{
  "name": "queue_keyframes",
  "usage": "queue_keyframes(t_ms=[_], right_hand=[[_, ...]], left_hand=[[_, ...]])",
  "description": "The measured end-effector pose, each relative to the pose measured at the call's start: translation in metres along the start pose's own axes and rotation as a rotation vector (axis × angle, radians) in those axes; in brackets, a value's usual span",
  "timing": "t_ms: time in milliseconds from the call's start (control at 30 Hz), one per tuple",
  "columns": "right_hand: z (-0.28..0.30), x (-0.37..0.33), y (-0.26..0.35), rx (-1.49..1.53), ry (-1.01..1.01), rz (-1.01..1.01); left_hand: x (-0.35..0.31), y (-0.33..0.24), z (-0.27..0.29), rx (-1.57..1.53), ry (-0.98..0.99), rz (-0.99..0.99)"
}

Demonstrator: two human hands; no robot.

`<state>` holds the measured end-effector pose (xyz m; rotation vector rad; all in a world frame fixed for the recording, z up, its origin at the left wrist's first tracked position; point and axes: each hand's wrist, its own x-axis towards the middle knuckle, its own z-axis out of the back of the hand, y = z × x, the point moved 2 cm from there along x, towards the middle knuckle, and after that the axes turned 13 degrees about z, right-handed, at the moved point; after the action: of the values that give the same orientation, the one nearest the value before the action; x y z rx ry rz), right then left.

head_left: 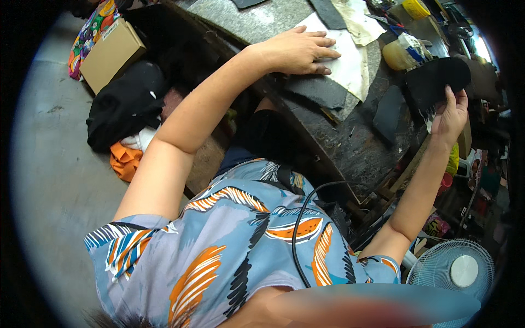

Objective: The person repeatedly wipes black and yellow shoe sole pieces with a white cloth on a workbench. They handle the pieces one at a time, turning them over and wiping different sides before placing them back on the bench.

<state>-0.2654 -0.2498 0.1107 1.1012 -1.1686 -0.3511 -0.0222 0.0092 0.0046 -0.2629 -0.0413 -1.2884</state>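
Observation:
My left hand (299,52) lies palm down with fingers spread on a white sheet (350,63) on the workbench. Beside that hand, a dark grey flat piece (317,91) sits near the bench's edge. Out to the right, my right hand (450,119) pinches a black, rounded, sole-shaped piece (437,81) between thumb and fingers, holding it up off the bench. A frayed white bit (429,118) shows next to that hand; what it belongs to I cannot tell. Another dark flat piece (389,115) rests on the bench between my hands.
Behind the right-hand piece stands a yellowish tub (398,54) with white smears. A yellow container (416,9) is farther back. A fan (451,273) stands at lower right. Left of the workbench (350,145) are a cardboard box (112,57), black cloth (126,106) and orange cloth (126,162).

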Motion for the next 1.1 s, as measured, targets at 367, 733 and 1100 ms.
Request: queue_keyframes(t_ms=[367, 733, 1100], right_hand=[[-0.112, -0.045, -0.053, 0.116, 0.346, -0.479], [-0.089, -0.031, -0.076, -0.133, 0.376, -0.197], [-0.108, -0.110, 0.003, -0.873, 0.957, 0.724]], left_hand=[[0.037, 0.011, -0.009, -0.142, -0.497, -0.077], [0.007, -0.027, 0.000, -0.261, -0.526, -0.113], [0.009, -0.012, -0.014, -0.275, -0.135, -0.016]])
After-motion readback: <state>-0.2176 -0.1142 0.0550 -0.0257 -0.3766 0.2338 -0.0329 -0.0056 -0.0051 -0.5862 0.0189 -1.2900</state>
